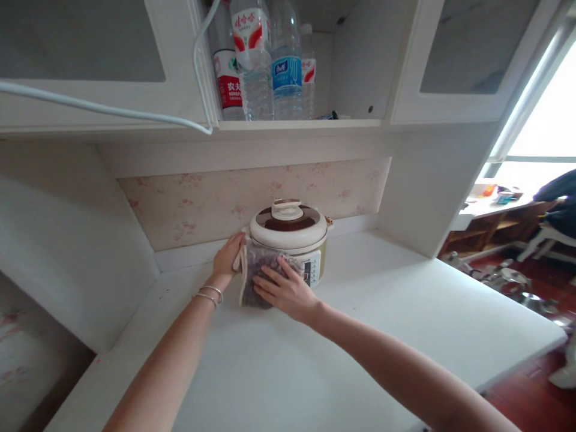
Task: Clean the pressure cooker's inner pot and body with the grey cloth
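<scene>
An electric pressure cooker (pixel 288 237) stands upright on the white counter, with a cream body, a brown-topped lid and a light knob. A grey-brown cloth with pale edging (pixel 256 288) covers the left part of its front. My right hand (pixel 288 289) lies on the cloth, fingers stretched and slightly spread, pressing it to the cooker. At the cooker's left side, my left hand (pixel 228 258) has its fingers curled against the body, close to the cloth's edge; its fingertips are partly hidden. Part of the control panel (pixel 314 270) shows right of the cloth.
The white counter (pixel 378 324) runs below a cupboard whose shelf (pixel 351 124) holds several plastic bottles (pixel 287 84). A white cable (pixel 112 111) hangs across the upper left. Side panels flank the niche. Metal pots (pixel 513 279) and a dark-clothed person (pixel 560 201) appear at the right.
</scene>
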### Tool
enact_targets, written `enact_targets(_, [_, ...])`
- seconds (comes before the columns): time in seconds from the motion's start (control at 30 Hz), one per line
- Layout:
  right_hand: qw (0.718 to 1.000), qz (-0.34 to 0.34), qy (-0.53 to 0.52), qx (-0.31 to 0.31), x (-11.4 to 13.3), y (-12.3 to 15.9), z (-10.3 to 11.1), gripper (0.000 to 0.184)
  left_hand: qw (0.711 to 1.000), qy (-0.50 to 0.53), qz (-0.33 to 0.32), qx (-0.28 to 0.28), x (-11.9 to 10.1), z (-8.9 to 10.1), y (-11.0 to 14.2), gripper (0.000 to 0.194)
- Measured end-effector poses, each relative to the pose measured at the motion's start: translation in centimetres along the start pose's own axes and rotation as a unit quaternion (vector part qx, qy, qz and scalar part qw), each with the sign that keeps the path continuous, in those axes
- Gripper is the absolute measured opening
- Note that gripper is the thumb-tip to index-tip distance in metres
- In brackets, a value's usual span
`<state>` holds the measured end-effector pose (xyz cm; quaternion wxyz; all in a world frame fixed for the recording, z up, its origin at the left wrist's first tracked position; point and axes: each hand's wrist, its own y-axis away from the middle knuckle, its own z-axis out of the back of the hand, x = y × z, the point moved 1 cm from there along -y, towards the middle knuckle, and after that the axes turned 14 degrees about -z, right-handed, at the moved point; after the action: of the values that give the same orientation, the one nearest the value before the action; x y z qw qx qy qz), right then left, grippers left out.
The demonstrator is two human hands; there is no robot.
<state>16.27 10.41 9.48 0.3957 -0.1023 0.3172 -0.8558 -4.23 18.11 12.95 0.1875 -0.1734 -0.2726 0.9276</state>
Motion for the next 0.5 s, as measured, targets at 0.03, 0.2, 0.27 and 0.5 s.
enact_targets(0.03, [1.000, 0.017, -0.011, 0.019, 0.0, 1.3, -1.1, 0.039, 1.000, -0.005, 0.004, -0.003, 0.1, 0.0, -0.1, 0.040])
enact_targets(0.2, [0.995, -0.004, -0.062, 0.076, -3.5, 6.3, -1.3, 0.050, 1.000, -0.023, 0.018, 0.002, 0.3, -0.6, -0.4, 0.046])
enact_targets(0.27, [0.993, -0.030, -0.075, 0.084, -6.0, 7.4, 0.7, 0.058, 1.000, -0.016, 0.012, 0.001, 0.5, -0.9, -0.4, 0.047])
enact_targets(0.5, [0.947, -0.320, -0.025, -0.006, -10.2, 11.0, 2.9, 0.077, 0.999, 0.032, 0.003, -0.031, 0.8, -1.9, -0.3, 0.051])
